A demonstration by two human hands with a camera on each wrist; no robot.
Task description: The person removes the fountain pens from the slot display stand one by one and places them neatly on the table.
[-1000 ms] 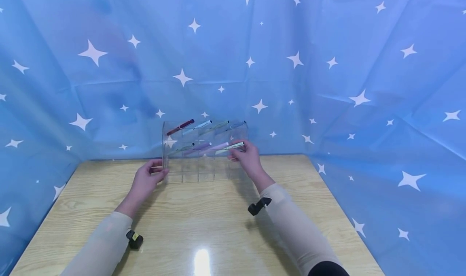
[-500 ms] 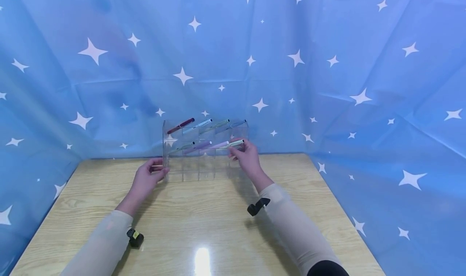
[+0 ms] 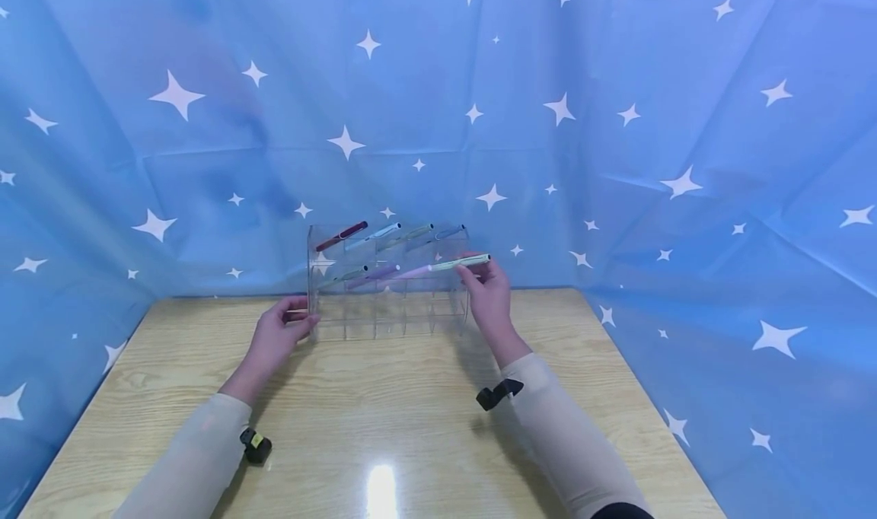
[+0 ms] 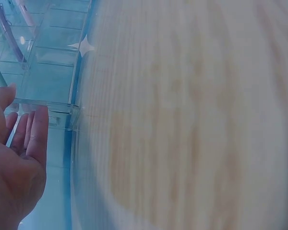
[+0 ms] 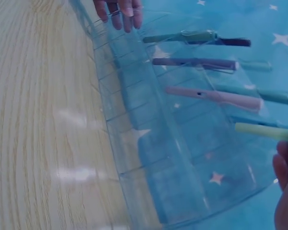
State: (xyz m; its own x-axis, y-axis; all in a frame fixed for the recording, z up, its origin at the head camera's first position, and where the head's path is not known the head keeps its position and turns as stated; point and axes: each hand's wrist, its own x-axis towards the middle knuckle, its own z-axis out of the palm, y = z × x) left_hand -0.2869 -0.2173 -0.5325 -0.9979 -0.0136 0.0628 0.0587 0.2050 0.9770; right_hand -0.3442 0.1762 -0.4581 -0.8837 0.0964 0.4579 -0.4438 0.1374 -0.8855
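Observation:
A clear stepped pen rack stands at the back of the table. My left hand grips its left end, the thumb on the near side and the fingers beyond; the left wrist view shows the hand at the clear edge. In my right hand a pale green pen is pinched, raised at the rack's right end, its left tip near a pink pen. Purple and green pens lie slanted in the same row. Behind are dark red, light blue, green and blue pens.
The rack stands on a light wood-grain table, close to its far edge. A blue cloth with white stars hangs behind and along both sides. The rack's lower tier shows bare clear dividers.
My right hand has moved right and slightly up with the pale green pen, drawing it away from its place at the row's right end. The left hand stays on the rack.

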